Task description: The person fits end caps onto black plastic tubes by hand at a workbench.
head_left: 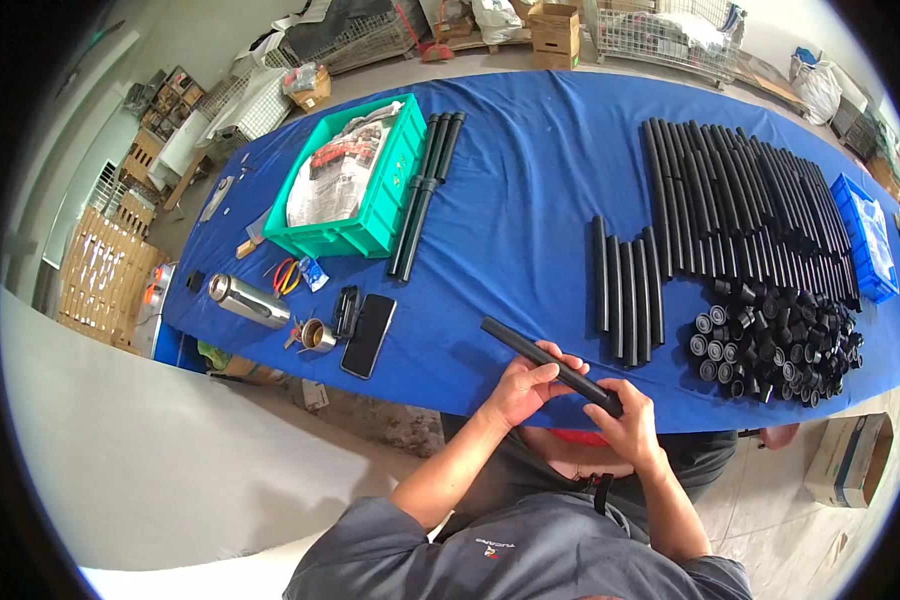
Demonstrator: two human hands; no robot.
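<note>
A black tube (511, 339) slants over the near edge of the blue-covered table, its far end pointing up and to the left. My left hand (528, 388) is closed around its middle, thumb on top. At the lower right end, my right hand (627, 422) grips the tube with the thumb laid along it; that end is partly hidden by the fingers. Just beyond my hands lie several loose black tubes (628, 300) side by side. To their right is a heap of small black caps (770, 345).
Stacked black tubes (740, 200) fill the right side, beside a blue crate (863, 240). At left stand a green crate (390, 215) holding newspaper, joined tubes (425, 190), a phone (369, 336), a steel flask (248, 301), a metal cup (317, 336) and pliers (287, 276).
</note>
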